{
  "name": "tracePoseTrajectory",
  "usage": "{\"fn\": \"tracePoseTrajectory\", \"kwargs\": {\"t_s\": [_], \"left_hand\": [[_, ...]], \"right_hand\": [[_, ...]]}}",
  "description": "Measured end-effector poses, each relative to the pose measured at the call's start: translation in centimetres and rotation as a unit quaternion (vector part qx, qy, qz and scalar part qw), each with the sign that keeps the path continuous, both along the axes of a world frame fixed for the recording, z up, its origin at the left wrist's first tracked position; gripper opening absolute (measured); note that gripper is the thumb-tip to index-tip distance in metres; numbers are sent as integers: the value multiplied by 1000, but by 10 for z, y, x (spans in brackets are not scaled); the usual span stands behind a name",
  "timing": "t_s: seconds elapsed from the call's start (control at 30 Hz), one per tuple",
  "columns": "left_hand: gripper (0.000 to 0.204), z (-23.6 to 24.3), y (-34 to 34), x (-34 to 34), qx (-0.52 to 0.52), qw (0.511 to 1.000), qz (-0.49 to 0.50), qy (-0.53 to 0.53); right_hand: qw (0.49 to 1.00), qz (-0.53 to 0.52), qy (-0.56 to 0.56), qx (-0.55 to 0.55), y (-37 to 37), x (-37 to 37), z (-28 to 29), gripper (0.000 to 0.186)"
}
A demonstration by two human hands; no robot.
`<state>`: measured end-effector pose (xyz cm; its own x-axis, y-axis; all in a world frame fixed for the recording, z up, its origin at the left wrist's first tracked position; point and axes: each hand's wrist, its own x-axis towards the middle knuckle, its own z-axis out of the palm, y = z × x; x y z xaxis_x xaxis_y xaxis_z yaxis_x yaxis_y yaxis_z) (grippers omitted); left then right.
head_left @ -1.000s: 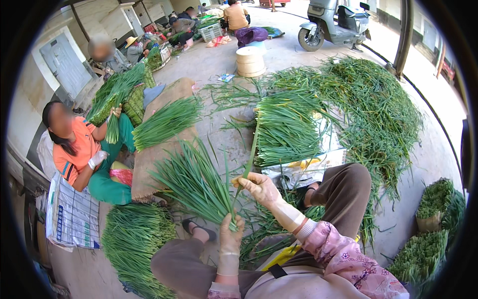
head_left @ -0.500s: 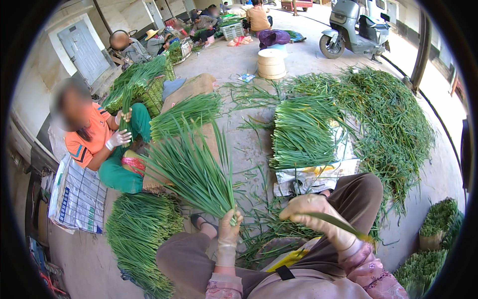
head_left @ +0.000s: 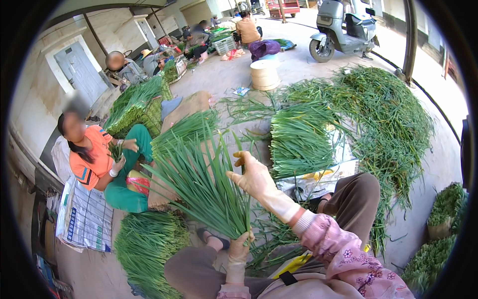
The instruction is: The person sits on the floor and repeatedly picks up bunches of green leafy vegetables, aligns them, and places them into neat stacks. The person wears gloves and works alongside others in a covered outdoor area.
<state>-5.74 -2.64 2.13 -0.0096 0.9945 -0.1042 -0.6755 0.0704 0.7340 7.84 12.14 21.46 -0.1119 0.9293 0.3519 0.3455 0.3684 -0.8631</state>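
A fanned bunch of long green leafy stalks (head_left: 201,184) is gripped near its base by my gloved left hand (head_left: 241,245), low in the middle. My gloved right hand (head_left: 249,177) is raised beside the bunch's upper right leaves, fingers apart and curved, with nothing visible held in it. A neat stack of similar stalks (head_left: 298,139) lies on a white printed sack (head_left: 318,174) beyond it. More stalks (head_left: 147,249) are piled at my lower left.
A person in orange (head_left: 97,164) sits to my left beside a burlap mat (head_left: 191,102). Loose leaves (head_left: 383,124) heap at the right, bundles (head_left: 443,209) at the far right. Behind stand a round tub (head_left: 265,77), scooter (head_left: 343,35) and several seated workers (head_left: 246,30).
My right hand pulled a single leaf away to the lower right; it is now back up at the bunch, leafless and opened. My left hand and bunch moved slightly right and down.
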Motion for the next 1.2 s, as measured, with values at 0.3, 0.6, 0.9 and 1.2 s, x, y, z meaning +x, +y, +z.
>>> {"fn": "tracePoseTrajectory", "kwargs": {"t_s": [0.3, 0.6, 0.9, 1.2], "left_hand": [[28, -4, -7, -2, 7, 999, -39, -17], [29, -7, -7, -7, 3, 999, -29, 15], [28, 3, -8, -1, -9, 998, -58, 33], [27, -4, -16, -10, 0, 996, -86, -18]], "right_hand": [[876, 111, 346, -318, 17, -1, -35, 19], [997, -36, -1, 61, 2, 58, 6, 33], [917, 215, 254, -218, -6, -4, 27, 26], [907, 188, 362, -102, 17, 55, 63, 39]]}}
